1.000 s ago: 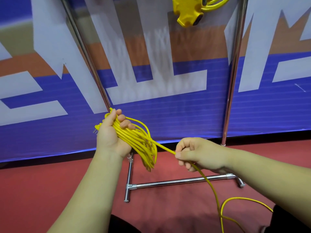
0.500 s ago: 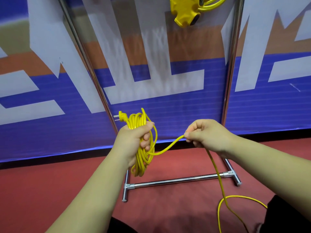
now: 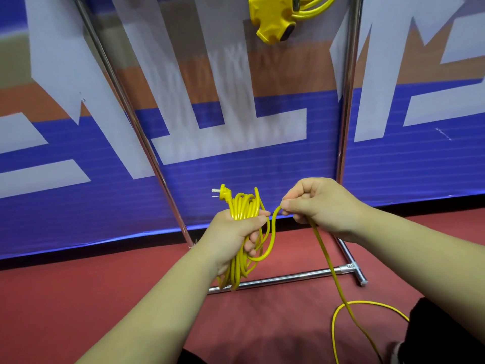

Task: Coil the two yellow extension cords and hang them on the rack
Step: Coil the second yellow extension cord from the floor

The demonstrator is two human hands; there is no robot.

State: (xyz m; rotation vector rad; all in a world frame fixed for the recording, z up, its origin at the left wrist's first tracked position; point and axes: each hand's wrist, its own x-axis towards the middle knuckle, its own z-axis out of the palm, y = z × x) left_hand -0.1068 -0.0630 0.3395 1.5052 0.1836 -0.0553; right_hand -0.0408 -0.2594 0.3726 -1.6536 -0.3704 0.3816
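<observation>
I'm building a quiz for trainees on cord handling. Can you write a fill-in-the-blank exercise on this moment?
The left hand grips a coil of ____ cord.
The right hand pinches the loose strand trailing to the red ____.
The plug sticks out ____ the left hand.
Missing: yellow, floor, above.

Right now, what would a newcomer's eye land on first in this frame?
The bright yellow cord coil at centre, gripped by the left hand with its plug sticking up. Beside it the right hand pinches the loose strand, which trails down to the red floor. At the top edge, a yellow socket block shows between the rack's chrome posts.
</observation>
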